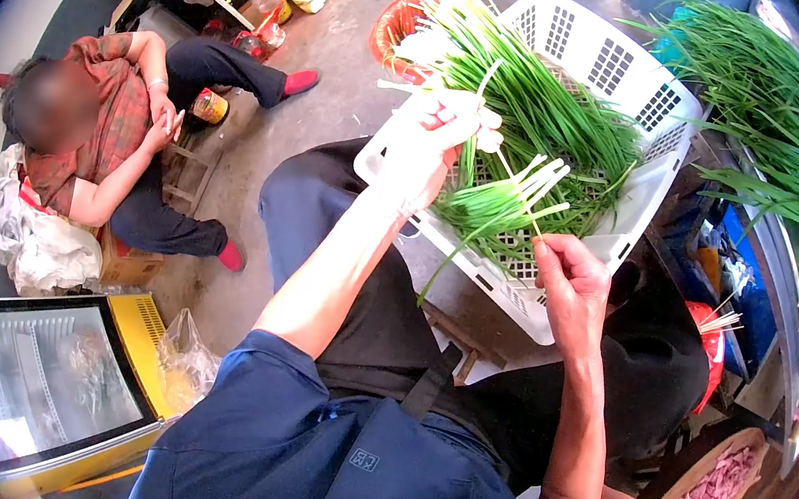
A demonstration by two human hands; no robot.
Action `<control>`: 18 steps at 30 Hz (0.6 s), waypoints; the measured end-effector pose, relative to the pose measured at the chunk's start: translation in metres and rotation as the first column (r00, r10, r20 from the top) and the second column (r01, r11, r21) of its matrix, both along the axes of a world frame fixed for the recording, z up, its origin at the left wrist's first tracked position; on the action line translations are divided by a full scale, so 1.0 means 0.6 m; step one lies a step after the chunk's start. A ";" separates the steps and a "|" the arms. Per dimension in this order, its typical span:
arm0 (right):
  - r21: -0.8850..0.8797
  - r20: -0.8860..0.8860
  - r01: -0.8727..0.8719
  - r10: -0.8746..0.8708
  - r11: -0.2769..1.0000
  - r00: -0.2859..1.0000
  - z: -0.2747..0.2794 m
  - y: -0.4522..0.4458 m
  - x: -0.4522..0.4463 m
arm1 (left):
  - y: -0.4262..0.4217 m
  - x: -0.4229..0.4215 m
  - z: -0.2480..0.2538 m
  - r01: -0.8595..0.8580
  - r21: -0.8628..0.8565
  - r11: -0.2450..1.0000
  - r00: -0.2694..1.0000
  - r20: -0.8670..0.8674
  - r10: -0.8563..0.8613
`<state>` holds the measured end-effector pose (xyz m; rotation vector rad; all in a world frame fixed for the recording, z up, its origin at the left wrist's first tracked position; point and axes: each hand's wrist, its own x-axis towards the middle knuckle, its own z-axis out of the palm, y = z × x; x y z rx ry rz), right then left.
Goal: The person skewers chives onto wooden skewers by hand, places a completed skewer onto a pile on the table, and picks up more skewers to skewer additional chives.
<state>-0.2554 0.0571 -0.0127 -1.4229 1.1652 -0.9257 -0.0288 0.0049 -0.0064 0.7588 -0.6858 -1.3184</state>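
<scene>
The right hand [572, 282] is pinching a thin stick [535, 226] in closed fingers; the left hand [450, 130] is curling round pale stalks [491, 75]. Over the white basket [622, 247], a chive bunch [491, 204] is hanging, looking light, soft, bruisable; its white ends [553, 174] are seeming firmer to hold.

Free room: bare floor [344, 56] between seated person [116, 106] and white crate [635, 82] | Obstacles: crate's upright walls; heaped greens [531, 90] inside; short bunch [488, 204] between left hand [448, 123] and right hand [571, 284]; overhanging greens [765, 116] beyond crate's right side; red bag [386, 24] beside crate.
</scene>
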 end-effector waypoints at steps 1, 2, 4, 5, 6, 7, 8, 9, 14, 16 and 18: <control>-0.011 -0.009 -0.002 0.002 1.000 1.000 0.000 0.000 0.000 | 0.000 0.000 0.000 -0.001 0.001 1.000 1.000 0.000 0.001; -0.010 -0.009 -0.003 0.003 1.000 1.000 0.000 0.000 0.001 | 0.001 0.001 -0.001 -0.004 -0.009 1.000 1.000 0.012 0.005; -0.012 -0.023 -0.003 0.002 1.000 1.000 0.001 0.000 0.001 | 0.002 0.000 0.000 -0.009 -0.019 1.000 1.000 0.023 0.009; -0.011 -0.023 -0.003 0.003 1.000 1.000 0.001 0.000 0.001 | 0.003 -0.001 0.000 -0.021 -0.027 0.999 0.999 0.029 0.022; -0.002 -0.023 -0.002 0.002 1.000 1.000 0.000 0.000 0.000 | 0.003 -0.002 0.001 -0.034 -0.036 0.999 0.999 0.034 0.035; 0.006 -0.022 -0.002 0.002 1.000 1.000 0.000 0.000 0.000 | 0.003 -0.002 -0.001 -0.034 -0.036 0.999 0.999 0.034 0.035; 0.007 -0.022 -0.002 0.003 1.000 1.000 0.000 0.000 0.000 | 0.002 -0.001 -0.003 -0.027 -0.058 0.998 0.999 0.044 0.029; 0.008 -0.025 -0.003 0.003 1.000 1.000 0.000 -0.001 0.000 | 0.002 -0.001 -0.003 -0.019 -0.081 0.997 0.998 0.054 0.024; 0.012 -0.040 -0.004 0.005 1.000 0.999 0.003 0.000 0.000 | 0.005 -0.002 -0.009 -0.019 -0.082 0.996 0.996 0.089 0.026; -0.005 -0.038 -0.009 0.009 1.000 0.999 0.002 0.000 -0.001 | 0.005 -0.006 -0.009 -0.023 -0.081 0.996 0.993 0.110 0.032; 0.011 -0.046 -0.005 0.006 1.000 0.999 0.004 0.000 -0.003 | 0.005 -0.013 -0.010 -0.031 -0.123 0.992 0.990 0.136 0.048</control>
